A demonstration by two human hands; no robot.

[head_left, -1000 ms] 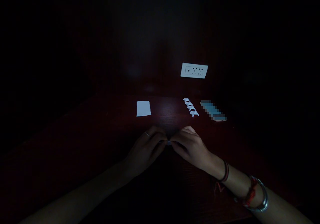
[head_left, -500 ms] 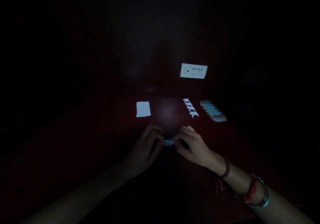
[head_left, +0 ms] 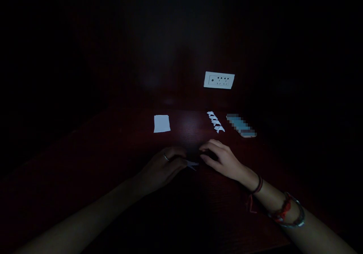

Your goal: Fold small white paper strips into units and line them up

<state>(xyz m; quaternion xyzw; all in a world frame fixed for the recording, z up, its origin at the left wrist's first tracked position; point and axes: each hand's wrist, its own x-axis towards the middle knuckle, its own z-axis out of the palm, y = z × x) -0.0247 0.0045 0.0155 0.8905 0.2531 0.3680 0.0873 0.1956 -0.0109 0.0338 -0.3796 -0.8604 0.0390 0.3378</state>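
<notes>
My left hand (head_left: 167,167), with a ring on one finger, pinches a small folded piece of paper (head_left: 193,164) whose pointed ends stick out to the right. Just right of the paper is my right hand (head_left: 221,158), its thumb and fingers apart with nothing between them. Beyond my hands lies a stack of white paper sheets (head_left: 162,124). A row of several small folded paper pieces (head_left: 215,122) lies farther right. Dim light hides the details of the folds.
A phone (head_left: 241,126) with a blurred screen lies right of the folded row. On the wall behind the dark red table (head_left: 187,138) is a white socket plate (head_left: 219,80). Bracelets (head_left: 287,210) circle my right forearm.
My right hand has let go of the folded paper and opened. The paper stays in my left hand, and it has turned so that its pointed ends show.
</notes>
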